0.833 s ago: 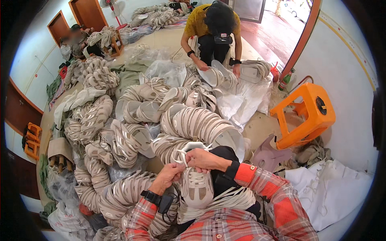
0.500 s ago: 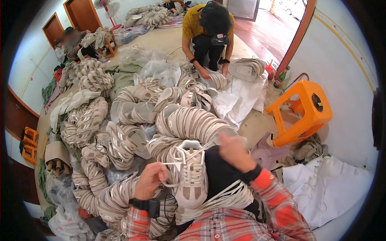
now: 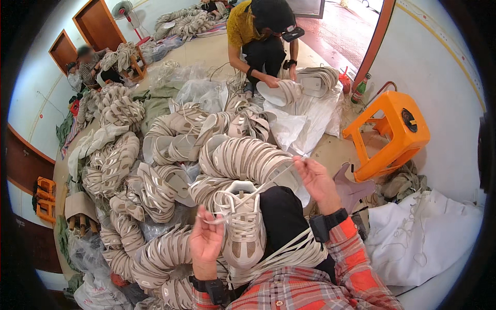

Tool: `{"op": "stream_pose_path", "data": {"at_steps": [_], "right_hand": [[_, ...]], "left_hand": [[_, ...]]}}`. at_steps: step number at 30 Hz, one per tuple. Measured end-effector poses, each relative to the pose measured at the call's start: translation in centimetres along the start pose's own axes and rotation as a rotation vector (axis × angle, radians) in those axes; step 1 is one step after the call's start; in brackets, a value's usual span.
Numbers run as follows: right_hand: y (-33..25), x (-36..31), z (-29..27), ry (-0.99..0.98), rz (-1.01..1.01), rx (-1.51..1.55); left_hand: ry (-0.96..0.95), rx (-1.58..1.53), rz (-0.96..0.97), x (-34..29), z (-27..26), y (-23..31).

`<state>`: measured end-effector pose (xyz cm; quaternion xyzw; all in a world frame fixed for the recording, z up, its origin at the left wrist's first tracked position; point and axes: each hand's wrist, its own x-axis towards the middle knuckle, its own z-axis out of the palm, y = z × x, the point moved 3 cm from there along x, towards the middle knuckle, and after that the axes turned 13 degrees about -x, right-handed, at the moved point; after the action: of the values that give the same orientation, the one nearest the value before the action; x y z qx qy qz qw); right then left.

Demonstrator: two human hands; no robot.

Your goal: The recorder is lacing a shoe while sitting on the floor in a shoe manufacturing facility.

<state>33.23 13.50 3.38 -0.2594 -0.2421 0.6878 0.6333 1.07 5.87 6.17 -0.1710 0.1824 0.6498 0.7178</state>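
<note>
A beige and white sneaker upper (image 3: 243, 252) rests by my dark-trousered knee, its front toward me and white laces criss-crossed over its tongue. Between thumb and fingertips my right hand (image 3: 319, 182) pinches one end of a shoelace (image 3: 276, 177), drawn up and right from the top eyelets. On the shoe's left side my left hand (image 3: 206, 238) is half curled, palm up, with a loop of the lace at its fingertips. A bundle of loose white laces (image 3: 292, 253) lies across my lap below the shoe.
Long stacks of nested shoe uppers (image 3: 248, 157) cover the floor ahead and left. An orange stool (image 3: 387, 134) stands right, above a white sheet (image 3: 418, 237). Across from me a co-worker (image 3: 263, 46) crouches, handling uppers. Another person (image 3: 90, 64) sits far left.
My left hand has turned palm up and moved slightly right toward the shoe. The right hand has shifted a little right and up, keeping the lace stretched. The co-worker's head has lifted.
</note>
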Motion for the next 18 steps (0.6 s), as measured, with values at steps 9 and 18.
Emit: {"op": "stream_pose_path", "data": {"at_steps": [9, 18], "right_hand": [[-3.4, 1.3, 4.0, 0.322, -0.256, -0.16], [-5.8, 1.4, -1.5, 0.625, -0.366, -0.437]], "left_hand": [[0.159, 0.53, -0.403, -2.0, -1.0, -2.4], [0.086, 0.979, -0.236, -1.5, 0.2, -4.1]]}}
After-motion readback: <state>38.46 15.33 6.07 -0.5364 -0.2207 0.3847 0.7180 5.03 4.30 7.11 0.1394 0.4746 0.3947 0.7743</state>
